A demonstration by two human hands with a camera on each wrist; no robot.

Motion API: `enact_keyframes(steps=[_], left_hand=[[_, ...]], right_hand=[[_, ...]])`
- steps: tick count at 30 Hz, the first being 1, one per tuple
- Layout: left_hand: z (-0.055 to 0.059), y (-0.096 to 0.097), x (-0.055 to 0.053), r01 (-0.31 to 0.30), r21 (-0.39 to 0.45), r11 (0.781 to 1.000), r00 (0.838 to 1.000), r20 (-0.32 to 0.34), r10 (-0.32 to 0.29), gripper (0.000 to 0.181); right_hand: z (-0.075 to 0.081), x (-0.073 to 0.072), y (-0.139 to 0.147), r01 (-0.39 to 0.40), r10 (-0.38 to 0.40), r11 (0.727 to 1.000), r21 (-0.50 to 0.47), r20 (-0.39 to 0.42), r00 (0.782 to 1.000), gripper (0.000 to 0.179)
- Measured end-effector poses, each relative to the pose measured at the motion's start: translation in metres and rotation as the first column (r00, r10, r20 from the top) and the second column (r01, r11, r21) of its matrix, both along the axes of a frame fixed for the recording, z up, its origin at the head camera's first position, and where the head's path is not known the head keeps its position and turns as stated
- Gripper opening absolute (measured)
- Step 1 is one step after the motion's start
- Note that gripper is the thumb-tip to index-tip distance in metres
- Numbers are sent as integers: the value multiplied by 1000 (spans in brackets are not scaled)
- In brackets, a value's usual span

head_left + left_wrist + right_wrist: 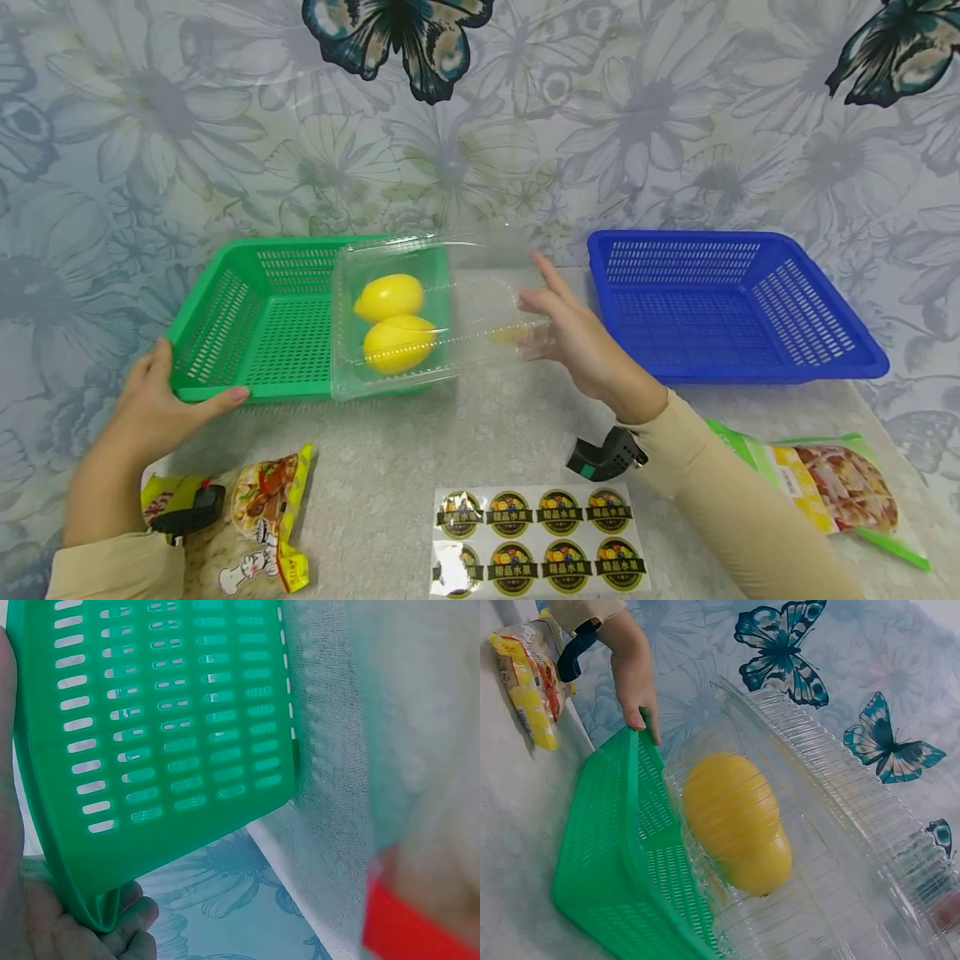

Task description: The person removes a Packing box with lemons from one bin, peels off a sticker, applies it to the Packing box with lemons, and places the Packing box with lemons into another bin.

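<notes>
My left hand grips the front left corner of a green plastic basket, thumb over the rim. The left wrist view shows the fingers curled under that rim. A clear plastic box overlaps the basket's right part in the head view, tilted in the right wrist view. Two yellow lemons lie together at its left end, seen through the plastic. My right hand holds the box's right end, thumb on the near side and some fingers behind the clear wall.
A blue basket stands to the right. In front lie a sheet of round fruit stickers, a yellow food packet beside my left wrist, and a green-edged packet beyond my right forearm. A butterfly-patterned wall covering rises behind the baskets.
</notes>
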State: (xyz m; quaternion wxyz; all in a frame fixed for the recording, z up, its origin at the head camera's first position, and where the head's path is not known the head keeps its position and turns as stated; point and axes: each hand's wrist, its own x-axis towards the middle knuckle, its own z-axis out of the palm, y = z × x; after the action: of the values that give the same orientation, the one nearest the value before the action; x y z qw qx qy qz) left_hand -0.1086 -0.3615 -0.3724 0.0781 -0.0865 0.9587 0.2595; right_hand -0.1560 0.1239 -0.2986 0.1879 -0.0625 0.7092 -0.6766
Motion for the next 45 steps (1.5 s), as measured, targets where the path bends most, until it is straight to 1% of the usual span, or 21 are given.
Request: enact_keyframes(steps=[10,16,19,27,35,40,45], left_hand=[[1,2,1,5,-8,1000,1000,-9,-5,120],[0,1,1,8,2,1000,1000,-4,-8,119],[-1,1,1,8,4,1000,1000,-1,-8,119],[0,1,1,6,0,1000,1000,-2,-6,120],[0,2,1,9,4,1000,1000,-5,-9,120],[1,2,1,12,-7,1000,1000,15,-12,119],[1,1,1,12,-11,1000,1000,26,-12,119]], right_hand=[[-10,32,48,26,-26,999,25,-16,1000,62],[-16,53,69,12,-12,1000,17,-28,1000,61],[-20,62,78,2,-2,1000,11,-21,1000,61],[-30,80,91,3,-3,1000,-3,6,1000,60],[-37,96,100,27,-27,999,31,14,1000,58],[-42,106,106,28,-28,998,48,12,1000,57],[-52,113,110,31,-31,999,36,14,999,58]])
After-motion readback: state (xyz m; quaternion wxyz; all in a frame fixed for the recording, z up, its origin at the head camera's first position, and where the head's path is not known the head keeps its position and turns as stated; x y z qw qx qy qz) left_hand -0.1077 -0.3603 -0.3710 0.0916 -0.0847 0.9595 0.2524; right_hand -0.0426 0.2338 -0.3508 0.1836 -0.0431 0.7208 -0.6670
